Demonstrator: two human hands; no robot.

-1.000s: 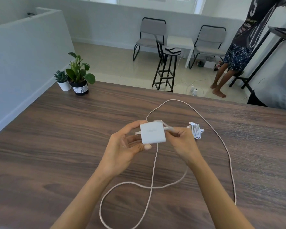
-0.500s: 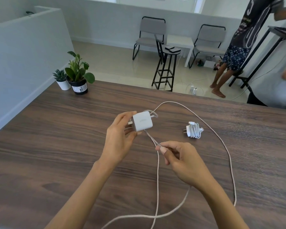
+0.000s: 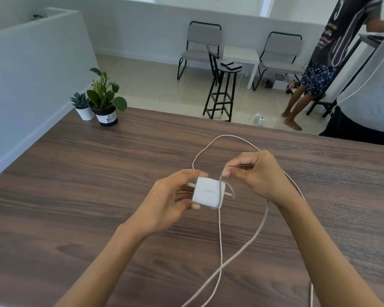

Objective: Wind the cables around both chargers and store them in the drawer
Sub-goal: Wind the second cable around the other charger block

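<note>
Charger (image 3: 206,192) count in view is one: a white, square-cornered block with rounded edges and two prongs on its left side, held above the middle of the worktop (image 3: 75,185), which is dark wood-grain laminate. Your left hand (image 3: 173,200) grips it, thumb curled under the near edge and fingers curled over the far edge. One cable (image 3: 220,235), pale and braided, runs from its plug on the charger's right side, lies once across the charger's face, and trails in a crossing loop toward the near edge and in a wide arc toward the far edge. Your right hand (image 3: 253,173) pinches that cable just right of and above the charger, fingertips pressed together on it. Half a second ago the right hand was lower, nearer the near edge, pinching the cable below the charger; it has since come up and across, and a strand now lies over the charger's face. The second, already wound charger that lay to the right a moment ago is out of sight now, behind your right hand. At the far left corner stand two potted plants: a leafy one in a black pot (image 3: 105,115) and a small succulent in a white pot (image 3: 84,113), touching. Two people stand beyond the far right edge
</note>
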